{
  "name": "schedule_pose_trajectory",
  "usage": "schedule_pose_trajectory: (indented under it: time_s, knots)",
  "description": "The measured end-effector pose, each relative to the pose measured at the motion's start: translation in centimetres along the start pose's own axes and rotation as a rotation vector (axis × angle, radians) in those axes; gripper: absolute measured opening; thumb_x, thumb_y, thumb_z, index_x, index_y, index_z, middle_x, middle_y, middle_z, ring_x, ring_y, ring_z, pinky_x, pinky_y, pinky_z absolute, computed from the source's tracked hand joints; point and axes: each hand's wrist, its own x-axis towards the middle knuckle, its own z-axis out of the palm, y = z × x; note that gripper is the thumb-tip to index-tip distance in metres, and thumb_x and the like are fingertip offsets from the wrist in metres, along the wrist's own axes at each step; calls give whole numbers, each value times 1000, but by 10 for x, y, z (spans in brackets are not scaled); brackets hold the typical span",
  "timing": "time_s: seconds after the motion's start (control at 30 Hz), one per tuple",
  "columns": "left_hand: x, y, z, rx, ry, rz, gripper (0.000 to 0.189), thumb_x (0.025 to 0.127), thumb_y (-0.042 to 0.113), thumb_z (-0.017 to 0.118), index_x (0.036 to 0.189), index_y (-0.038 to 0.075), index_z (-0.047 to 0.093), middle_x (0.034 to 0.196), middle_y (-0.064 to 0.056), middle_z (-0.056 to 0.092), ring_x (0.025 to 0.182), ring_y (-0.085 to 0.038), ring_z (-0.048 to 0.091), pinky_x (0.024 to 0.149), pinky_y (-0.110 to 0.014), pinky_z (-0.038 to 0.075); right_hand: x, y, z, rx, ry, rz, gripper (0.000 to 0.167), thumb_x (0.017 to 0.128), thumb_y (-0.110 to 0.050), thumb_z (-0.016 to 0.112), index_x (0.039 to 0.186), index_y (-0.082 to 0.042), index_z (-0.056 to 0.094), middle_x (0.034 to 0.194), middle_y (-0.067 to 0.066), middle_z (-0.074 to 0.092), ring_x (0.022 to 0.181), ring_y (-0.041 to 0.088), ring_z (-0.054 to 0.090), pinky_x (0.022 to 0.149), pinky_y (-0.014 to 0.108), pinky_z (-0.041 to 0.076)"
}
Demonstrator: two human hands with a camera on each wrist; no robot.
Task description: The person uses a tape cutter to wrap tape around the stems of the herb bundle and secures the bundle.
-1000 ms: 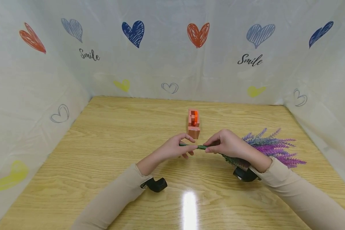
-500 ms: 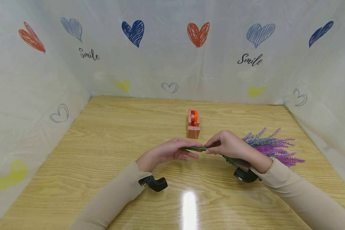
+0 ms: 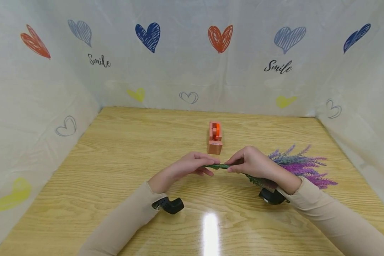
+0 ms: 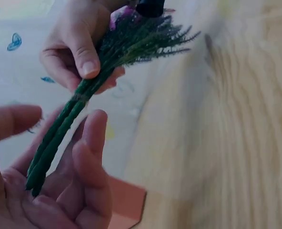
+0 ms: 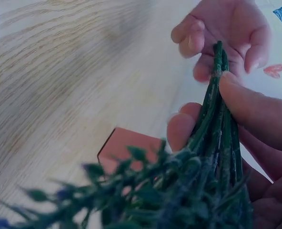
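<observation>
A bunch of artificial lavender (image 3: 299, 169) with purple and bluish flower heads lies lengthwise to the right in the head view. My right hand (image 3: 254, 163) pinches its green stems (image 5: 212, 112) between thumb and fingers. In the left wrist view a shiny band, perhaps tape, crosses the stems (image 4: 60, 126) just below that grip. My left hand (image 3: 192, 165) is around the cut ends; its fingers are loosely bent, the thumb stands apart, and the stem ends touch the palm. Part of the bunch is hidden behind the right wrist.
A pink tape dispenser (image 3: 215, 147) with an orange roll stands on the wooden table (image 3: 131, 142), just beyond the hands. White curtains with printed hearts (image 3: 220, 39) enclose the table at the back and sides. A black wrist camera (image 3: 172, 205) sits under each sleeve.
My left hand moved right along the stems to near the right fingers, then drew back slightly left. The right hand keeps its pinch, and the flower heads have shifted a little.
</observation>
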Motion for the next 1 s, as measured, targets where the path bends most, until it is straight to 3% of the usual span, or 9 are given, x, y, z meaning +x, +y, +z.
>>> schedule_pose_trajectory:
  time_s: [0.1,0.2,0.3,0.47,0.63,0.83,1.0]
  knots:
    - [-1,4,-1,121,93,-5,32,95,25,55,113,1,64,105,-11,66,78,-17,67,65,-28,47,0,-2,0,-14,8,-1,12,83,-11,71,93,-5,74,85,3,70,69,11,63,58,27,50]
    - [0,5,-2,177,124,1,28,93,26,60,103,2,68,89,-10,68,72,-20,67,60,-27,46,0,-3,1,-42,27,-4,11,83,-11,71,92,-6,75,86,2,70,71,9,62,58,27,49]
    - [1,5,-1,204,106,21,23,91,22,63,101,2,71,85,-5,69,73,-22,67,63,-31,49,1,-3,3,-69,43,-7,10,82,-11,72,91,-7,75,85,1,70,70,8,62,57,26,49]
    - [1,4,2,174,99,48,20,88,14,65,98,-3,70,87,-14,69,75,-19,66,75,-39,53,2,-2,4,-96,45,-24,8,80,-11,74,88,-9,74,85,-1,69,71,7,62,59,25,49]
    - [2,1,3,170,117,50,19,87,11,67,98,-4,70,93,-21,67,82,-24,65,78,-39,52,4,-1,-1,-99,-29,-62,15,77,-2,74,90,-9,70,84,-4,66,72,8,60,63,26,50]
    - [3,-3,4,173,152,56,18,86,10,68,98,-3,71,90,-14,68,87,-30,65,79,-39,51,8,3,-7,-95,-124,-69,20,76,3,72,90,-10,66,78,-5,61,71,9,57,64,29,48]
    - [3,-2,5,211,171,55,17,85,12,69,98,1,72,89,-5,69,82,-19,64,79,-39,50,10,11,-10,-71,-190,-69,20,80,0,68,100,-5,67,79,-4,60,65,9,53,59,29,46]
